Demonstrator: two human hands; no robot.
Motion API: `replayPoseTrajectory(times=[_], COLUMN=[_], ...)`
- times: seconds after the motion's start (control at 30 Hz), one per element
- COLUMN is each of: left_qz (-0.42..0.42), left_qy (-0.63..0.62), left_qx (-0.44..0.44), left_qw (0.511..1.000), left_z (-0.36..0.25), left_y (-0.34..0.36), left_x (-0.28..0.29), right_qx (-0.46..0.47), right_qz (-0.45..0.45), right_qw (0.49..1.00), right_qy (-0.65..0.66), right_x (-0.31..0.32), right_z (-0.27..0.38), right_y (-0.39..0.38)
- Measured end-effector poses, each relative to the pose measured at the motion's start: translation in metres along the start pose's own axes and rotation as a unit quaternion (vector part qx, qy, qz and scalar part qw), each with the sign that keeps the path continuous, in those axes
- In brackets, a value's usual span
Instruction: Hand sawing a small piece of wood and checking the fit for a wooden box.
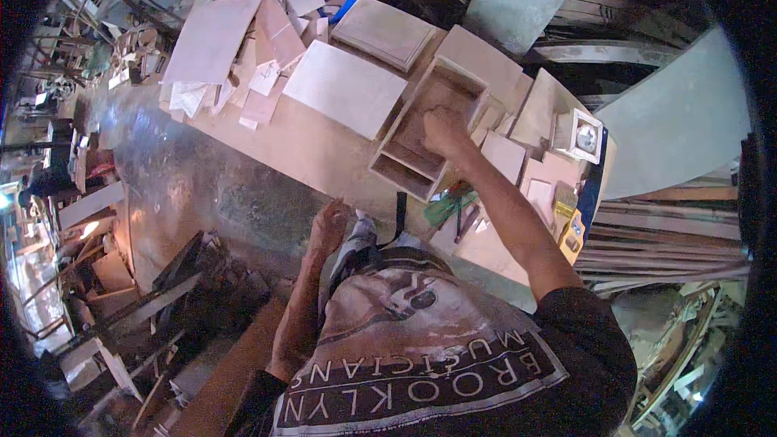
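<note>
My right hand (445,131) reaches down into an open wooden box (388,146) with a divider near its closer end. Its fingers are curled in, and whatever they may hold is hidden beneath the hand. The box lies at a slant on the workbench (259,146), its low walls pale along the top edges. My left hand (330,222) hangs beside the bench's near edge, loosely curled, with nothing visible in it. A white rectangular panel (346,89) lies just left of the box.
A panel with a raised frame (384,32) rests at the back. Thin sheets (214,36) and offcuts pile up on the left. On the right stand a white-framed clock-like piece (577,136), a yellow tool (573,233) and a green cloth-like item (443,209). Stacked boards (672,235) lie beyond.
</note>
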State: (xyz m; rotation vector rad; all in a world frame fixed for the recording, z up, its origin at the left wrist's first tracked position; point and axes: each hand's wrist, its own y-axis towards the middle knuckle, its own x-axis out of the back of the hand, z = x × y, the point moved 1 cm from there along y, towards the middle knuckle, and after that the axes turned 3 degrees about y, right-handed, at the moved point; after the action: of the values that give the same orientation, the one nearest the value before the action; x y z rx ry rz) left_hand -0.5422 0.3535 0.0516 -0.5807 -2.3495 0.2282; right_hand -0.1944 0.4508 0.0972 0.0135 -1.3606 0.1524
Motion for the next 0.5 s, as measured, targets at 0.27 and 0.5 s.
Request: replayPoseTrajectory(times=[0.27, 0.5], left_qz=[-0.012, 0.034], left_qy=[-0.221, 0.01], left_qx=[0.037, -0.016], left_qw=[0.974, 0.999], left_z=[0.056, 0.042], left_y=[0.019, 0.02], left_x=[0.01, 0.055], right_qx=[-0.084, -0.116], right_qz=[-0.022, -0.026], right_qw=[0.996, 0.992], right_qy=[0.004, -0.049], right_x=[-0.056, -0.048], right_z=[0.022, 0.025], right_y=[-0.009, -0.008])
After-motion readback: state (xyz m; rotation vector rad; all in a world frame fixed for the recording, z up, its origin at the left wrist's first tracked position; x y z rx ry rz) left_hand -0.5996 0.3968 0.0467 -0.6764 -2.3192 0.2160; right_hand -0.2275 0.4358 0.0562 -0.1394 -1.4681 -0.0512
